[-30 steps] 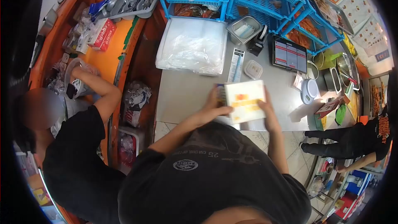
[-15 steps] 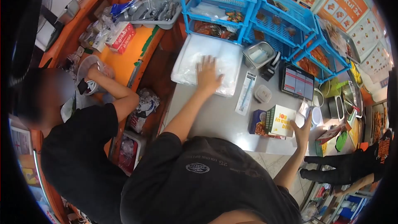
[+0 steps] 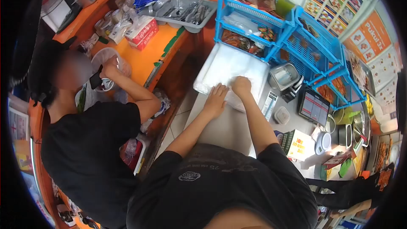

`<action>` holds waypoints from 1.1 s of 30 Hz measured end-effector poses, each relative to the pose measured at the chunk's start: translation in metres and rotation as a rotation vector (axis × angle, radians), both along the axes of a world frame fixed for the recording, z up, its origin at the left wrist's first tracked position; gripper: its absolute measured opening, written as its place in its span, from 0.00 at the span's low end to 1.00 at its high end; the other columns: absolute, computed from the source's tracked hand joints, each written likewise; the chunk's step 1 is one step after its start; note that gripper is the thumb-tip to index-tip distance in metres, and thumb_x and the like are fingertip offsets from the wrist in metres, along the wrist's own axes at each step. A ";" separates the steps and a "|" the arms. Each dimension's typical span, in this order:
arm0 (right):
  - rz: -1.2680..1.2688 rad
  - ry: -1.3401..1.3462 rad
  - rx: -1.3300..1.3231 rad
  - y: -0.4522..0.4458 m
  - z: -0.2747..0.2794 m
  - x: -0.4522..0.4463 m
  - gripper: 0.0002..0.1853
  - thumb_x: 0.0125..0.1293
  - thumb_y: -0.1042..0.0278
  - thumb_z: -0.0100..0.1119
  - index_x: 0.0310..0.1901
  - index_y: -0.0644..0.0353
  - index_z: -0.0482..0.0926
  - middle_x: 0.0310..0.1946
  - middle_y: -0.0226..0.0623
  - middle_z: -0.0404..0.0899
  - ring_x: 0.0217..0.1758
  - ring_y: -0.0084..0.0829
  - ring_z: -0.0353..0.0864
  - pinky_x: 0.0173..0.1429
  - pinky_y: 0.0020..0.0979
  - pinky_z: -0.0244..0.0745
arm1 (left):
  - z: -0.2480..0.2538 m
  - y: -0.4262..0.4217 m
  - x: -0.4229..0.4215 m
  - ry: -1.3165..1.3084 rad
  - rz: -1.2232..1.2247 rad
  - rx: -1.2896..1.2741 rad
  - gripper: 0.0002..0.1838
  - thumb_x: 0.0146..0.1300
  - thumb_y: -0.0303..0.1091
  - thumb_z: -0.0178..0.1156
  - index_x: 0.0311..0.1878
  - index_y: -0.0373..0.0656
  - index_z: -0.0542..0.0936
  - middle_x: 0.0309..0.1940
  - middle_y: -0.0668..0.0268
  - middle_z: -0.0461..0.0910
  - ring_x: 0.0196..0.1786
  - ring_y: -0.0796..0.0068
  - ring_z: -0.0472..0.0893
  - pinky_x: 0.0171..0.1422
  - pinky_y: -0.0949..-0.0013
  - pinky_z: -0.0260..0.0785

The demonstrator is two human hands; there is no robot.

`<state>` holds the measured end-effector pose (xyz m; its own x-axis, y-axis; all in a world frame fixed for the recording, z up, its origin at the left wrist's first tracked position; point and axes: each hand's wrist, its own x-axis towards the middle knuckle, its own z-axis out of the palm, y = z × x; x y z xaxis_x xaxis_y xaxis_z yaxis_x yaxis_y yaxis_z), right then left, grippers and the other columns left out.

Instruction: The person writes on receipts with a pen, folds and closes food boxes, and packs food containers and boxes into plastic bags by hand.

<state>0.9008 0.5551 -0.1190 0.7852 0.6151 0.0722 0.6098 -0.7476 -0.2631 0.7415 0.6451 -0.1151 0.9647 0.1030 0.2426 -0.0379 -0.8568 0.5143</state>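
A stack of clear plastic bags [image 3: 218, 65] lies on the metal counter in front of the blue racks. My left hand [image 3: 215, 102] rests on its near edge, palm down with the fingers stretched out. Close beside it, my right hand [image 3: 241, 87] is closed, knuckles up, on top of the bags. Its fingertips are hidden, so whether it pinches any plastic cannot be made out. A small lidded tub [image 3: 281, 115] and a steel container [image 3: 284, 76] stand to the right of the stack.
Blue tiered racks [image 3: 254, 5] with packets stand behind the bags. To the right are a tablet [image 3: 314, 107], a printed box [image 3: 298, 145] and a round white-and-blue item [image 3: 323, 143]. At left, a co-worker [image 3: 91, 144] reaches into a clear tub [image 3: 123, 61].
My right hand has moved left from beside the printed box onto the bags and closed. My left hand has drawn back towards the stack's near edge. The view has shifted.
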 end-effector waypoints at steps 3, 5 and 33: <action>-0.014 0.094 -0.107 -0.001 0.038 -0.015 0.21 0.53 0.49 0.61 0.28 0.64 0.83 0.31 0.51 0.83 0.38 0.49 0.82 0.44 0.43 0.77 | 0.008 -0.002 -0.006 -0.011 0.001 -0.055 0.30 0.57 0.27 0.58 0.64 0.37 0.64 0.65 0.50 0.62 0.71 0.48 0.56 0.76 0.51 0.45; -0.015 0.124 -0.139 -0.001 0.045 -0.019 0.20 0.51 0.50 0.62 0.29 0.64 0.83 0.31 0.50 0.82 0.37 0.47 0.83 0.44 0.41 0.77 | 0.007 -0.005 -0.005 -0.064 0.018 -0.091 0.30 0.55 0.25 0.58 0.63 0.37 0.64 0.64 0.50 0.62 0.70 0.47 0.57 0.76 0.52 0.47; 0.242 -0.030 0.754 -0.006 0.187 -0.038 0.07 0.64 0.74 0.50 0.30 0.67 0.74 0.27 0.48 0.74 0.32 0.47 0.75 0.39 0.40 0.69 | -0.015 0.008 0.000 0.009 -0.079 -0.456 0.36 0.52 0.20 0.57 0.68 0.40 0.61 0.70 0.52 0.56 0.76 0.52 0.48 0.77 0.59 0.45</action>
